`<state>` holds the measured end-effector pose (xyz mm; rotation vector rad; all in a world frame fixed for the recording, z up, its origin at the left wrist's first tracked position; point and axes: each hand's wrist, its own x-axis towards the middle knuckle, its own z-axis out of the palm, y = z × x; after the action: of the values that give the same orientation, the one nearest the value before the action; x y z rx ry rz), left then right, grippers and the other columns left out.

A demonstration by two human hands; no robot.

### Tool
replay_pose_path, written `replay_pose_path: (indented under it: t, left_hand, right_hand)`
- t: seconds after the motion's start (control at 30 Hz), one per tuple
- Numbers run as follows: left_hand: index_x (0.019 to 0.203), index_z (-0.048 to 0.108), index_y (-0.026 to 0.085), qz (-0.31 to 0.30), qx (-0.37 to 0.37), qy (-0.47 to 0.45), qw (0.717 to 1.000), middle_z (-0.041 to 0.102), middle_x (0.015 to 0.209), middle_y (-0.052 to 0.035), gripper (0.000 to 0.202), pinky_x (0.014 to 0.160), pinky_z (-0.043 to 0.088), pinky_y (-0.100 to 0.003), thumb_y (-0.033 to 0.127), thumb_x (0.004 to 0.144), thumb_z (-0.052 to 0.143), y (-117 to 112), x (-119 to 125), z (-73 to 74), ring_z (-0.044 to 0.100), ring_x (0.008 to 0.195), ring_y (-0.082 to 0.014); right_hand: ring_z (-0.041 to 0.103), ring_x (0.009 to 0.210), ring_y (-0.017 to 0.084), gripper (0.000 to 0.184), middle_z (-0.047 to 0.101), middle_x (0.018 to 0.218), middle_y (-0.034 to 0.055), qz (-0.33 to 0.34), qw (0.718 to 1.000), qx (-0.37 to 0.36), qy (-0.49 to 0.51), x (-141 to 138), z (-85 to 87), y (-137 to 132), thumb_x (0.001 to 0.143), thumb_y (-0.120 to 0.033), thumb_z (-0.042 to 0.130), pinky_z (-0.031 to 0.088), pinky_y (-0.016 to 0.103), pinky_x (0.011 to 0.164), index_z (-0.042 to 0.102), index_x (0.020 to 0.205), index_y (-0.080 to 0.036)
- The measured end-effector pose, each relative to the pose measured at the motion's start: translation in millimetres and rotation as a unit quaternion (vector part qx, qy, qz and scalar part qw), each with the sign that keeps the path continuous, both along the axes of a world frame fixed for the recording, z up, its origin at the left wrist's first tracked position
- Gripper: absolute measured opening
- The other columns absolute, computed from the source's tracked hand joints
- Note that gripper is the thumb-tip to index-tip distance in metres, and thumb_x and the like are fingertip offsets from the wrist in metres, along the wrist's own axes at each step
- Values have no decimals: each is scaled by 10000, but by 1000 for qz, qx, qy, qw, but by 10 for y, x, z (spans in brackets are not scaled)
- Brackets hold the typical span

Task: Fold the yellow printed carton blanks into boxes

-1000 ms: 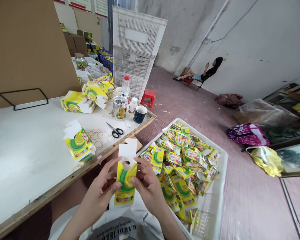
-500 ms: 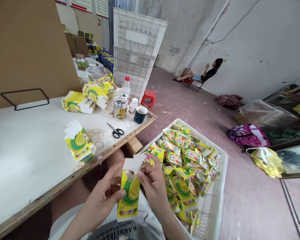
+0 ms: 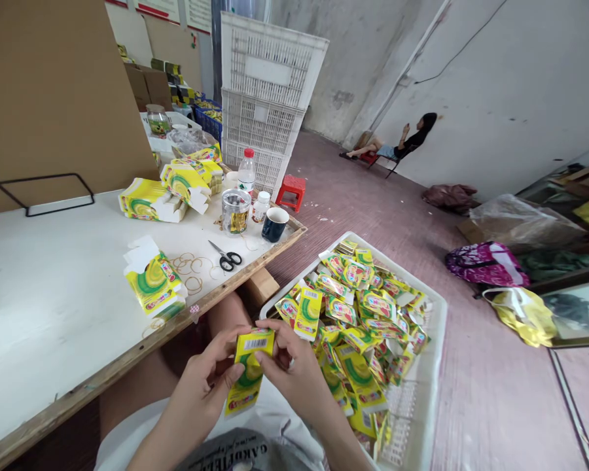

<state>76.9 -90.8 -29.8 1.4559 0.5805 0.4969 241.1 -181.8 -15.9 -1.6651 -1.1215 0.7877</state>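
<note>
A small yellow and green carton (image 3: pixel 248 369) is held over my lap by both hands. Its top flap, with a barcode on it, is folded down. My left hand (image 3: pixel 203 386) pinches the carton's left side with thumb and fingers. From the right, my right hand (image 3: pixel 289 366) presses its fingers on the folded flap. To my right stands a white crate (image 3: pixel 429 366) heaped with several flat yellow cartons (image 3: pixel 358 314). A small stack of the same cartons (image 3: pixel 154 281) lies on the white table (image 3: pixel 53 294) near its front edge.
Scissors (image 3: pixel 226 256) and rubber bands (image 3: pixel 191 268) lie on the table, with a jar (image 3: pixel 235 210), a bottle (image 3: pixel 247 171) and a dark cup (image 3: pixel 275 224) behind. More cartons (image 3: pixel 171 186) sit further back. White crates (image 3: pixel 265 98) are stacked beyond. A person (image 3: pixel 402 140) sits by the far wall.
The carton's white top flap, upright a second ago, has been bent over and folded down onto the carton. Both hands stayed on the carton and dropped slightly lower.
</note>
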Motion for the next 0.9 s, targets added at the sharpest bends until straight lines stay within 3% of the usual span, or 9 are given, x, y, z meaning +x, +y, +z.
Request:
replay_pose_path:
  t: [0.13, 0.33, 0.57, 0.63, 0.73, 0.83, 0.9]
  left_hand:
    - [1374, 550, 264, -13, 16, 6, 1000, 674, 1335, -83, 429, 1001, 530, -294, 265, 945, 554, 12, 16, 37, 646, 1207, -233]
    - [1420, 491, 258, -24, -48, -4, 999, 710, 1273, -109, 512, 893, 592, -323, 287, 921, 598, -3, 46, 38, 705, 1102, -257]
    - [1349, 553, 244, -8, -39, 27, 999, 710, 1277, -93, 457, 896, 585, -295, 292, 899, 612, -42, 86, 2, 716, 1081, -242]
    - [1322, 567, 234, 9, -55, 19, 998, 726, 1242, -90, 444, 867, 591, -283, 309, 888, 626, -57, 92, 18, 731, 1027, -230]
    - [1243, 607, 228, 59, -70, 4, 996, 750, 1172, -80, 412, 779, 604, -264, 335, 852, 679, -84, 112, 50, 745, 883, -201]
    - [1230, 612, 240, 56, -55, 5, 997, 757, 1129, -73, 423, 732, 614, -271, 338, 830, 711, -86, 141, 55, 742, 809, -190]
    - [1294, 578, 255, 51, -23, 18, 998, 756, 1115, -74, 479, 789, 622, -310, 337, 838, 701, -45, 138, 40, 748, 872, -212]
  right_hand:
    - [381, 519, 99, 303, 408, 620, -89, -16, 1000, 2, -17, -19, -34, 7, 841, -177, 560, 311, 216, 490, 597, 1141, -205]
    - [382, 556, 101, 423, 407, 667, -88, 5, 999, -14, -52, -4, 7, 10, 765, -148, 615, 310, 210, 513, 559, 1176, -229]
    - [316, 458, 93, 390, 341, 563, -125, -47, 997, -19, -63, -59, -75, 52, 735, -103, 559, 264, 210, 462, 553, 1108, -220]
    - [408, 504, 107, 397, 425, 595, -102, -51, 996, -5, -79, -36, -71, 40, 753, -117, 578, 334, 211, 500, 573, 1136, -221]
    - [602, 790, 162, 386, 654, 936, 16, -28, 996, 40, -76, -5, -28, 15, 823, -193, 618, 471, 254, 696, 589, 1206, -229]
    - [637, 908, 193, 338, 674, 1102, 53, -8, 997, 64, -36, 19, 15, -6, 897, -274, 601, 495, 288, 775, 578, 1233, -243]
    - [625, 841, 191, 270, 673, 1047, 49, -74, 992, 81, -61, 83, 35, -46, 907, -271, 580, 491, 297, 738, 588, 1176, -247]
